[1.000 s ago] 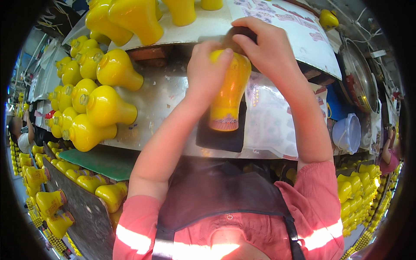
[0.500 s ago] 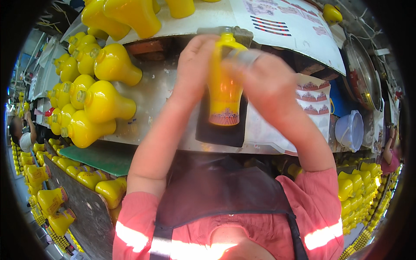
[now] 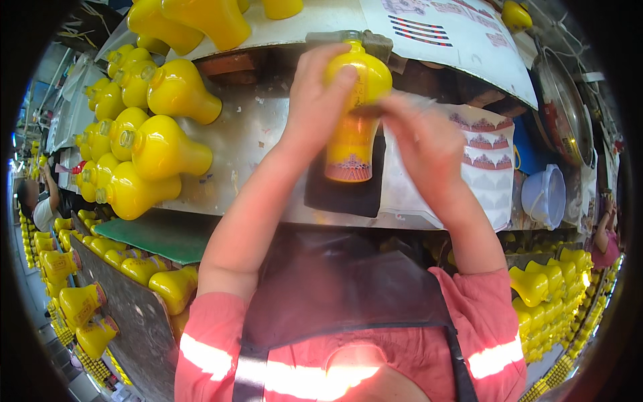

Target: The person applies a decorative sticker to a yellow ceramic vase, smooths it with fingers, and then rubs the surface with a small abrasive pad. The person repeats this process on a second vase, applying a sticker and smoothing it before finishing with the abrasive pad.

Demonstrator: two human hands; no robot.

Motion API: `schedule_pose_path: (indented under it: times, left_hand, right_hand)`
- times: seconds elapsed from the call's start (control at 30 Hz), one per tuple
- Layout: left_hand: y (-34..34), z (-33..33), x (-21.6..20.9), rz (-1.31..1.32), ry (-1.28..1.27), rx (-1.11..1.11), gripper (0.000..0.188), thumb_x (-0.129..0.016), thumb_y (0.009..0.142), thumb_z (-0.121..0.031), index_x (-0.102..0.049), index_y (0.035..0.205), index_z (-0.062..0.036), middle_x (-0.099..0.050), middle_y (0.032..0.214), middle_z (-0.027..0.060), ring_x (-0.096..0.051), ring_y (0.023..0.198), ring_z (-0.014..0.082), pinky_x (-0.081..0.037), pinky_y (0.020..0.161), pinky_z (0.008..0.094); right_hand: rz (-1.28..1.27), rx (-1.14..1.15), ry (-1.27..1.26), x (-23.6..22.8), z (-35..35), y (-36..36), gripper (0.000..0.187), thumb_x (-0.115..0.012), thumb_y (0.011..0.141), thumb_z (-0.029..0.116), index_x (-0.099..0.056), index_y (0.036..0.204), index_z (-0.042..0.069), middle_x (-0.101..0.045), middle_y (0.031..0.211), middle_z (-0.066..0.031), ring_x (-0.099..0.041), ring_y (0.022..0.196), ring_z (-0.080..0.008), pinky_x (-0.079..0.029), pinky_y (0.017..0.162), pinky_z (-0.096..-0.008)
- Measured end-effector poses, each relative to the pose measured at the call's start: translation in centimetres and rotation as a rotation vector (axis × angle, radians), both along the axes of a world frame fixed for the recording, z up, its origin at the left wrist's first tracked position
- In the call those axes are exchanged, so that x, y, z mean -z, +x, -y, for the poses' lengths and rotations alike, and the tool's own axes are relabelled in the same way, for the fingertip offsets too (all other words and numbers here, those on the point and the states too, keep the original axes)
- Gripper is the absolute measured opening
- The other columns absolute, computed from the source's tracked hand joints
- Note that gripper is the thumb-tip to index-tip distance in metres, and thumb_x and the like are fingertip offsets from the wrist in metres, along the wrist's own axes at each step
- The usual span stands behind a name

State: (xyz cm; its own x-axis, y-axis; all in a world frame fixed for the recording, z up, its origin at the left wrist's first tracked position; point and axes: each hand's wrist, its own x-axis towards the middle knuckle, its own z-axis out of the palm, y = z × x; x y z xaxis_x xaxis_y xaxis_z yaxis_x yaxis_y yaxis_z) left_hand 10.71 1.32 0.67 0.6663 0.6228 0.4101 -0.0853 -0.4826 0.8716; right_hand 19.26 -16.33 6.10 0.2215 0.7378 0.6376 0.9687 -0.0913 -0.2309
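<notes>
A glossy yellow bottle (image 3: 353, 142) lies on a black cloth (image 3: 341, 195), its clear neck pointing away from me and resting against a dark block (image 3: 378, 44). A patterned band circles its near end, and small dark marks run down its upper body. My left hand (image 3: 319, 87) is closed round the bottle's left shoulder, thumb across the front. My right hand (image 3: 425, 137), blurred by motion, has its fingers pressed together at the bottle's right side. A dark flat piece (image 3: 367, 110) shows at its fingertips against the bottle, too smeared to name.
Several yellow bottles (image 3: 171, 147) lie grouped on the left. Beside my right forearm is a sheet of patterned decals (image 3: 492, 161); another printed sheet (image 3: 442, 40) covers the raised board behind. A pale bucket (image 3: 544, 195) stands at right. More bottles fill racks below; people appear at both edges.
My right hand has moved down and right, uncovering the bottle's shoulder and its dark marks. My left hand has shifted slightly, its thumb now across the bottle. The whole view has shifted slightly.
</notes>
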Motion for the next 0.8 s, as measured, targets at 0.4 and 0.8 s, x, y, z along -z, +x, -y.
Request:
schedule_pose_path:
  times: [0.4, 0.8]
  left_hand:
    - [-1.7, 1.9, 1.0, -0.073, 0.195, -0.113, 0.069, -0.059, 0.095, -0.025, -0.036, 0.154, 0.0005, -0.038, 0.153, 0.0269, -0.037, 0.144, 0.0427, -0.026, 0.123, 0.0472]
    - [-2.9, 2.7, 0.5, -0.237, 0.1, -0.008, 0.109, -0.078, 0.082, -0.03, -0.011, 0.162, 0.0017, -0.023, 0.162, 0.0294, -0.026, 0.151, 0.0449, -0.024, 0.125, 0.0476]
  right_hand:
    - [-0.487, 0.15, 0.219, 4.8, 1.6, 0.0, 0.026, -0.078, 0.087, 0.0, -0.069, 0.112, 0.003, -0.074, 0.094, -0.0142, -0.072, 0.077, -0.0256, -0.057, 0.071, -0.0333]
    - [-0.416, -0.041, 0.137, 0.1, -1.9, 2.3, 0.022, -0.075, 0.09, 0.01, -0.069, 0.11, 0.005, -0.073, 0.098, -0.0151, -0.074, 0.085, -0.0309, -0.058, 0.075, -0.0361]
